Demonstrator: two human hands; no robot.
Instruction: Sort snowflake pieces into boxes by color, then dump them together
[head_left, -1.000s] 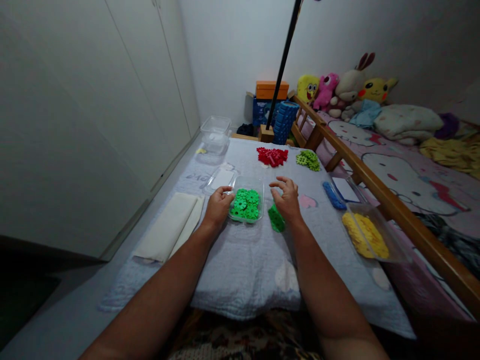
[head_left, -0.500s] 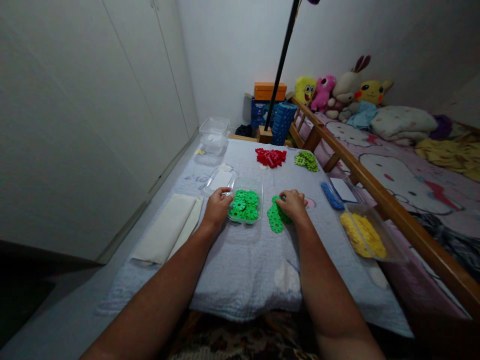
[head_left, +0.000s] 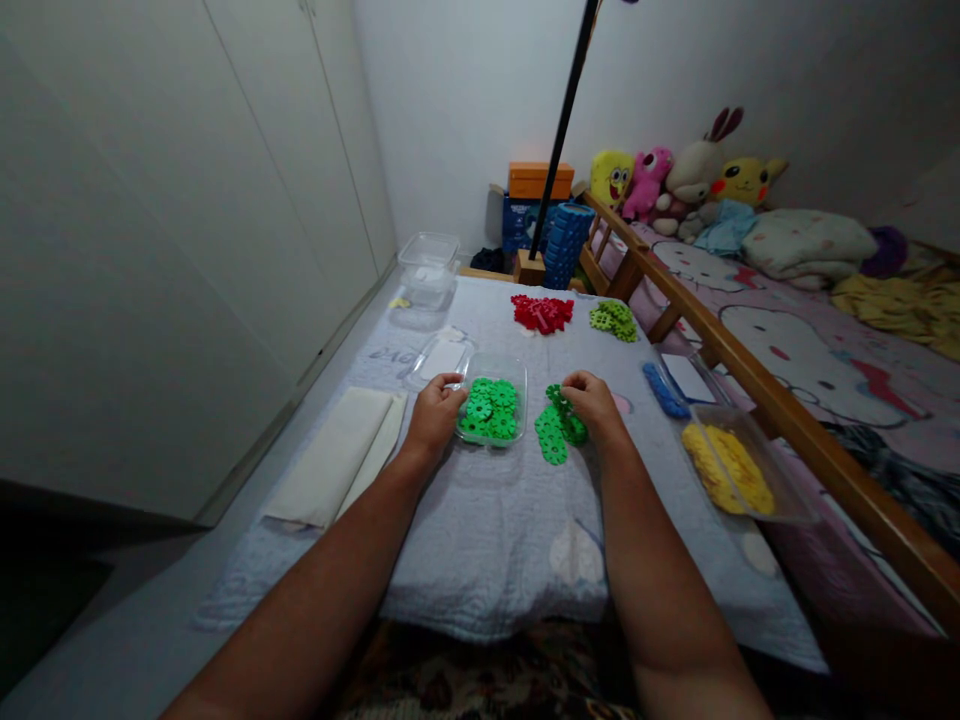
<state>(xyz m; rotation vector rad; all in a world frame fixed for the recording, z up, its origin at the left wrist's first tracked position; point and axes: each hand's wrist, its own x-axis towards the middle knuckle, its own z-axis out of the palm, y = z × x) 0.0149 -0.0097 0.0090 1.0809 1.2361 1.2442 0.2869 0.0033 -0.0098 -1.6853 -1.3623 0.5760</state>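
A clear plastic container (head_left: 523, 390) stands in the middle of the cloth-covered table, part filled with green flower-shaped plastic discs (head_left: 491, 408). My left hand (head_left: 437, 408) grips the container's left wall, thumb and fingers closed at its rim. Right of the container lies a small pile of the same green discs (head_left: 553, 440). Over this pile, my right hand (head_left: 592, 400) pinches a green disc (head_left: 556, 393), lifted slightly and tilted. Its fingers partly hide the pile's right side.
Red pieces (head_left: 541, 314) and lime-green discs (head_left: 613, 320) lie at the back. Yellow pieces (head_left: 727, 468) fill a clear box at right, beside blue pieces (head_left: 664, 390). A clear lid (head_left: 442, 358), folded beige cloth (head_left: 334, 455) and stacked empty containers (head_left: 429, 268) sit left. A wooden bed rail (head_left: 720, 350) borders the right.
My right hand has closed from a spread reach over the pile into a pinch, raising a green disc slightly. My left hand stays on the container.
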